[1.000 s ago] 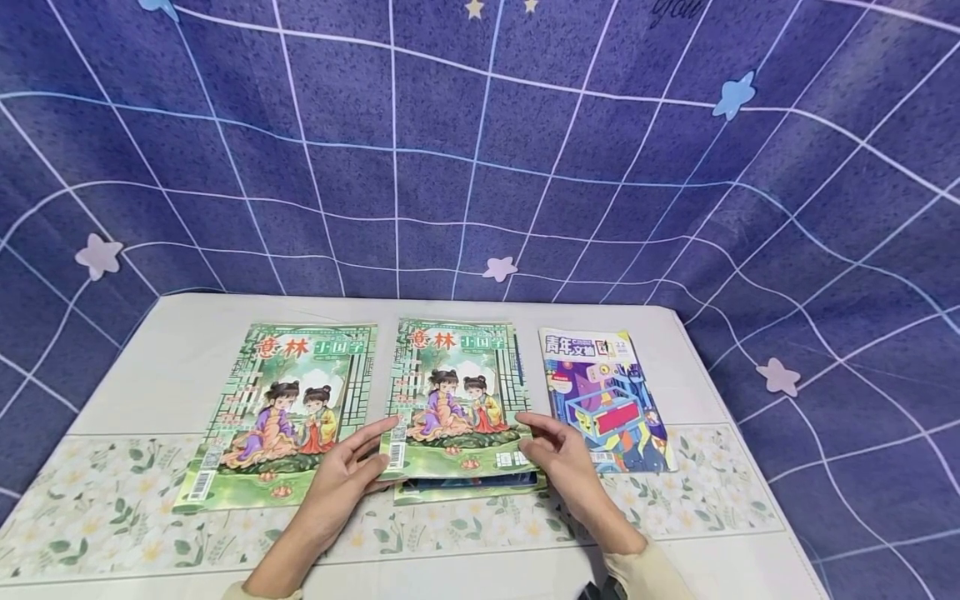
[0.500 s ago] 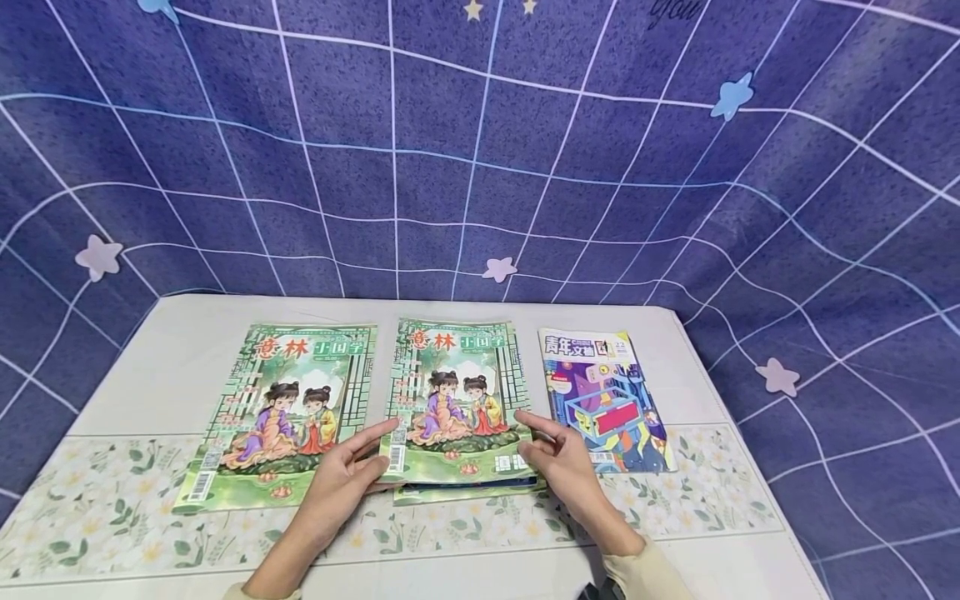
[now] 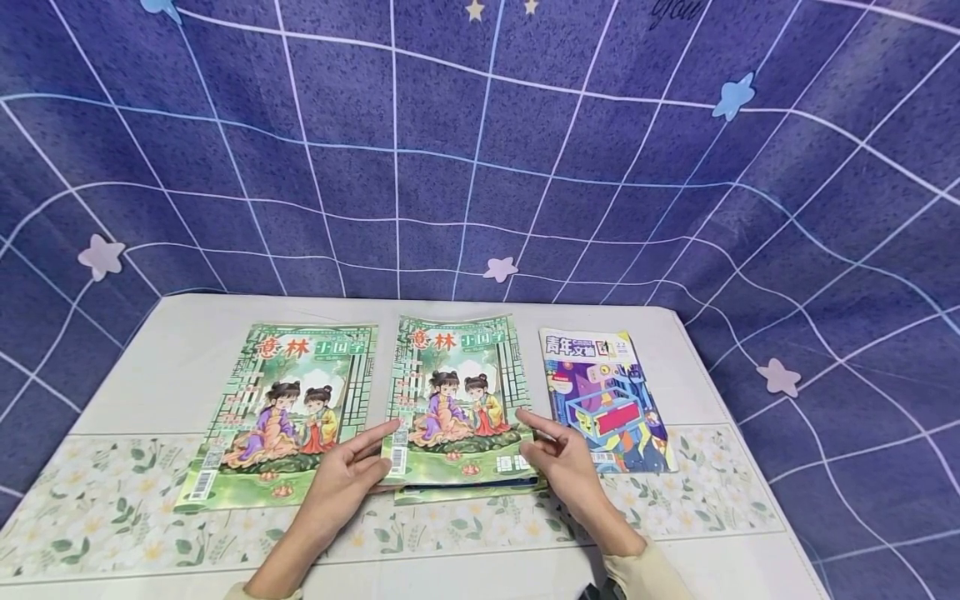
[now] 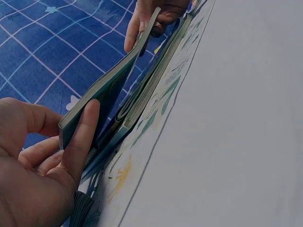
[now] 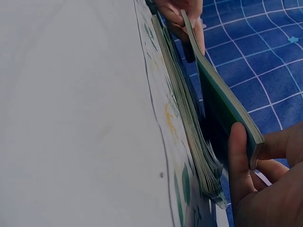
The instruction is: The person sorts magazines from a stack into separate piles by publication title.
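Observation:
Both hands hold a green magazine [image 3: 457, 400] with two cartoon figures on its cover. On its left edge, near the lower corner, the left hand [image 3: 337, 487] grips it between thumb and fingers. The right hand [image 3: 566, 467] pinches the opposite edge at about the same height. Under it lies a stack of magazines [image 5: 184, 109], including a dark blue cover and a green one at the near end. In both wrist views a gap shows between the held magazine and the stack, and its pages bend slightly.
A matching green magazine [image 3: 277, 417] lies flat to the left. To the right lies a purple magazine [image 3: 607, 400]. The white table [image 3: 420, 575] has a floral band [image 3: 97, 517] across it. A blue grid-patterned cloth [image 3: 337, 225] with stars rises behind and at the sides.
The held magazine's near edge has shifted slightly toward the person, so less of the dark cover beneath shows. Both hands keep their grip almost in place.

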{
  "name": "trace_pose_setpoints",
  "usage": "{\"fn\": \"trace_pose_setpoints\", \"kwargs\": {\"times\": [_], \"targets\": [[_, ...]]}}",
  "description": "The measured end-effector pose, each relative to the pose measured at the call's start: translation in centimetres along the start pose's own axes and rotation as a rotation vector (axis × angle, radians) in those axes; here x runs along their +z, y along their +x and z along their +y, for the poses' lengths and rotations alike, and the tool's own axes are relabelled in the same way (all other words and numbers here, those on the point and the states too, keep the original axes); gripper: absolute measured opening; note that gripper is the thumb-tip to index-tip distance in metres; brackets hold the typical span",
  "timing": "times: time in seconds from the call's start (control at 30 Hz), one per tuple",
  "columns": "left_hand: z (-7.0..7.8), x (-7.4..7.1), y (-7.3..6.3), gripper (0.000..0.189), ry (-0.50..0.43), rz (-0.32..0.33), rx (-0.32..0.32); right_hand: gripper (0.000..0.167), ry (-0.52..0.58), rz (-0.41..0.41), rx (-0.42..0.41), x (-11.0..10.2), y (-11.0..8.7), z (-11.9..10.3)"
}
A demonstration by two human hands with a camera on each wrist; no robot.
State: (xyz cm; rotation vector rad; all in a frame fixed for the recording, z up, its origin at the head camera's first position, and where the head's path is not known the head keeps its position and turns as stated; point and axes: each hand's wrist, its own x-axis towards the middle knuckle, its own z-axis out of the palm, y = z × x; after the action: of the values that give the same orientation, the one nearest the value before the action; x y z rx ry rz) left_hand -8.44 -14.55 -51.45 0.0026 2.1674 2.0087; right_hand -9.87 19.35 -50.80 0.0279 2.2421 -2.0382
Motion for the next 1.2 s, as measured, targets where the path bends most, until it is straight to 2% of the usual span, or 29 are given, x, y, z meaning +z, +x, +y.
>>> {"fn": "trace_pose_setpoints", "kwargs": {"times": [0.6, 1.2], "targets": [[0.1, 0.0, -0.2, 0.055, 0.006, 0.007, 0.027, 0.049, -0.002, -0.012, -0.084, 0.1, -0.4, 0.0], [1.1, -0.3, -0.9, 0.056, -0.017, 0.004, 0.04, 0.051, -0.017, 0.024, -0.111, 0.6, -0.9, -0.8]]}}
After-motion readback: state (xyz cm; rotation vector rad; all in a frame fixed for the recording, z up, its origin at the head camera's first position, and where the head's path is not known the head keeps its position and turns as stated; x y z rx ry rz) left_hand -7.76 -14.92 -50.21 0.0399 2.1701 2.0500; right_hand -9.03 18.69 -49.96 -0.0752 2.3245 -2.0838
